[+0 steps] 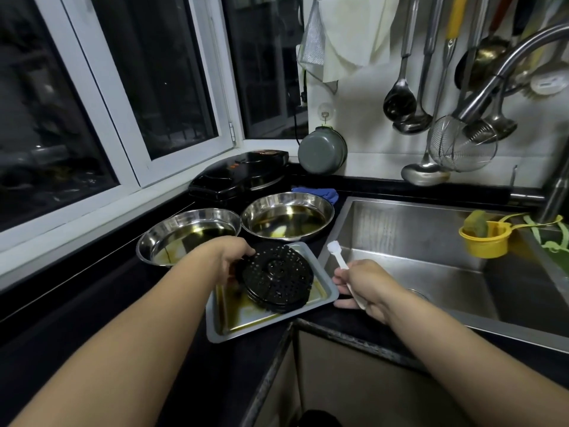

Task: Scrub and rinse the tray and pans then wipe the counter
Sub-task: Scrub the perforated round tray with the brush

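A rectangular steel tray (234, 329) with oily brown residue lies on the dark counter at the sink's left corner. A black perforated round plate (277, 277) rests tilted in it, and my left hand (229, 257) grips its left edge. My right hand (360, 283) holds a white plastic spatula (337, 254) just right of the tray, its tip pointing up. Two round steel pans stand behind the tray, the left pan (187, 234) and the right pan (288, 215), both with oily liquid inside.
The steel sink (431, 241) is to the right, with a yellow cup (485, 240) holding a sponge at its far side and the faucet (505, 75) above. A black cooker (243, 175), a blue cloth (320, 192) and a grey pot (321, 152) sit behind the pans. Ladles hang on the wall.
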{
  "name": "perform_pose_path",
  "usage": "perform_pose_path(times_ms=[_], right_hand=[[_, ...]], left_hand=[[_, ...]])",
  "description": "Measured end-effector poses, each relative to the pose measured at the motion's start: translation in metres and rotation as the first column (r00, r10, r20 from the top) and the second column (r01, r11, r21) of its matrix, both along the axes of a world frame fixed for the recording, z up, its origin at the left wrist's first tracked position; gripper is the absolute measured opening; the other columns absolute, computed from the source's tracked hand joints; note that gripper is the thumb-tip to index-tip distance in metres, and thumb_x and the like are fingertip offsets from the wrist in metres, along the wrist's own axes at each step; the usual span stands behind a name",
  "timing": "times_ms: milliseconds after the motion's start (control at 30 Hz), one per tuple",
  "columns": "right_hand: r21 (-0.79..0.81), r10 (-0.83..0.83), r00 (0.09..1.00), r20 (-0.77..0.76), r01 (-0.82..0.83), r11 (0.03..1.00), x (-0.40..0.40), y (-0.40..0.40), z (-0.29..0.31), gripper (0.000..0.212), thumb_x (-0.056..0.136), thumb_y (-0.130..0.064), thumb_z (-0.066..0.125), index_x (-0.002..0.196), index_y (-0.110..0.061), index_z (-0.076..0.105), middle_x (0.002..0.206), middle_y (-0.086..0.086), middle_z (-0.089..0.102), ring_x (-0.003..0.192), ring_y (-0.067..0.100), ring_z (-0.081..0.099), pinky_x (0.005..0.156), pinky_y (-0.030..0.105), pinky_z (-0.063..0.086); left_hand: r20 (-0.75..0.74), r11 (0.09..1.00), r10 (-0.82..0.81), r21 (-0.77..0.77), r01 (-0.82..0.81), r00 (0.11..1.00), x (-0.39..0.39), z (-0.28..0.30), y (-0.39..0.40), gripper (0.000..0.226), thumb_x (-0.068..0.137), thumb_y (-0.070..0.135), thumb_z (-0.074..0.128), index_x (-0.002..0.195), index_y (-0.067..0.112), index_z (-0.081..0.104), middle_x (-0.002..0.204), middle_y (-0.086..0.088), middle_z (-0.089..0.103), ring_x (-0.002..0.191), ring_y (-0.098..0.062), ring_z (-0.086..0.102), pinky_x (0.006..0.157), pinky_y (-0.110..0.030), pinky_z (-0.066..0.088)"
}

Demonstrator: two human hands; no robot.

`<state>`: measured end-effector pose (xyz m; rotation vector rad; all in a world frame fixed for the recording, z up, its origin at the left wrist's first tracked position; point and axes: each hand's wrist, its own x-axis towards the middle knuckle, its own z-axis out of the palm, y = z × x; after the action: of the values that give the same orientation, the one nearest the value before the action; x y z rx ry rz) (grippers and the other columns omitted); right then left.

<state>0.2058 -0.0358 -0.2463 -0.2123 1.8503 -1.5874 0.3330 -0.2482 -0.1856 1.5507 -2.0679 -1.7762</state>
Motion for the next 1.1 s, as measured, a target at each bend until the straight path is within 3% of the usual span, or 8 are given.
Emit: perform_pose_path(times_ms=[267, 367, 433, 600, 700, 800, 933, 1100], right_hand=[[-0.066, -0.021, 1.000, 0.002, 0.021, 0.998, -0.045, 0.049, 0.021, 0.015, 0.104, -0.005, 0.046, 0.097, -0.007, 0.059, 0.081, 0.006, 0.061, 0.066, 0.013, 0.054, 0.046, 0.023, 0.053], [-0.049, -0.094, 0.994, -0.052, 0.091, 0.995, -0.072, 0.081, 0.040, 0.018, 0.105, -0.005, 0.044, 0.098, -0.007, 0.060, 0.081, 0.006, 0.065, 0.067, 0.015, 0.062, 0.050, 0.025, 0.056], [-0.058, -0.124, 0.989, -0.079, 0.119, 0.991, -0.090, 0.104, 0.051, 0.020, 0.106, -0.006, 0.042, 0.093, -0.010, 0.057, 0.078, 0.006, 0.062, 0.064, 0.014, 0.059, 0.051, 0.023, 0.055], [-0.105, -0.205, 0.975, -0.083, 0.196, 0.975, -0.139, 0.153, 0.056, 0.023, 0.107, -0.005, 0.035, 0.090, -0.013, 0.048, 0.072, 0.006, 0.049, 0.056, 0.014, 0.044, 0.042, 0.020, 0.045], [-0.036, -0.244, 0.956, -0.161, 0.242, 0.970, -0.170, 0.169, 0.027, 0.024, 0.107, -0.003, 0.034, 0.090, -0.010, 0.050, 0.073, 0.009, 0.051, 0.054, 0.016, 0.046, 0.051, 0.027, 0.039], [0.077, -0.249, 0.946, -0.208, 0.269, 0.960, -0.192, 0.173, -0.004, 0.024, 0.105, 0.002, 0.033, 0.097, -0.012, 0.050, 0.076, 0.010, 0.050, 0.052, 0.017, 0.048, 0.049, 0.027, 0.042], [0.111, -0.225, 0.926, -0.304, 0.269, 0.957, -0.217, 0.159, -0.019, 0.039, 0.100, 0.006, 0.044, 0.131, -0.016, 0.053, 0.087, 0.010, 0.062, 0.051, 0.015, 0.057, 0.050, 0.027, 0.047], [0.203, -0.001, 0.727, -0.687, 0.193, 0.960, -0.222, 0.147, -0.038, 0.034, 0.102, -0.014, 0.052, 0.130, -0.025, 0.068, 0.118, -0.013, 0.069, 0.116, 0.010, 0.060, 0.092, 0.026, 0.044]], left_hand=[[-0.382, 0.980, 0.162, 0.168, -0.103, 0.910, -0.001, 0.022, 0.008, 0.028, 0.111, 0.007, 0.032, 0.104, 0.003, 0.058, 0.093, -0.014, 0.065, 0.082, -0.025, 0.063, 0.091, -0.042, 0.047], [-0.470, 0.977, 0.197, 0.170, -0.131, 0.861, -0.028, 0.045, 0.025, 0.030, 0.110, 0.006, 0.031, 0.095, 0.006, 0.057, 0.068, -0.012, 0.070, 0.056, -0.024, 0.069, 0.057, -0.040, 0.061], [-0.507, 0.977, 0.192, 0.182, -0.113, 0.840, -0.056, 0.055, 0.049, 0.031, 0.110, 0.006, 0.032, 0.090, 0.007, 0.056, 0.055, -0.008, 0.068, 0.042, -0.019, 0.066, 0.036, -0.039, 0.054], [-0.566, 0.968, 0.132, 0.250, 0.017, 0.814, -0.160, 0.030, 0.135, 0.021, 0.106, -0.002, 0.040, 0.099, 0.004, 0.058, 0.088, -0.015, 0.067, 0.071, -0.026, 0.065, 0.055, -0.041, 0.060], [-0.484, 0.994, -0.062, -0.108, 0.011, 0.873, -0.221, -0.024, 0.174, 0.012, 0.100, -0.001, 0.051, 0.109, 0.006, 0.052, 0.111, -0.020, 0.064, 0.092, -0.033, 0.064, 0.078, -0.047, 0.055], [-0.275, 0.886, -0.259, -0.450, 0.114, 0.926, -0.258, -0.076, 0.193, 0.023, 0.101, 0.010, 0.051, 0.124, 0.010, 0.051, 0.125, -0.015, 0.060, 0.110, -0.032, 0.059, 0.089, -0.040, 0.046], [-0.346, 0.947, -0.206, -0.305, 0.098, 0.915, -0.280, -0.105, 0.184, 0.017, 0.104, 0.015, 0.054, 0.120, 0.013, 0.052, 0.121, -0.010, 0.062, 0.093, -0.019, 0.056, 0.072, -0.034, 0.042], [-0.518, 0.985, -0.026, 0.132, 0.110, 0.855, -0.289, -0.116, 0.170, 0.008, 0.104, 0.013, 0.053, 0.105, 0.017, 0.060, 0.104, -0.009, 0.071, 0.091, -0.025, 0.069, 0.078, -0.045, 0.060]])
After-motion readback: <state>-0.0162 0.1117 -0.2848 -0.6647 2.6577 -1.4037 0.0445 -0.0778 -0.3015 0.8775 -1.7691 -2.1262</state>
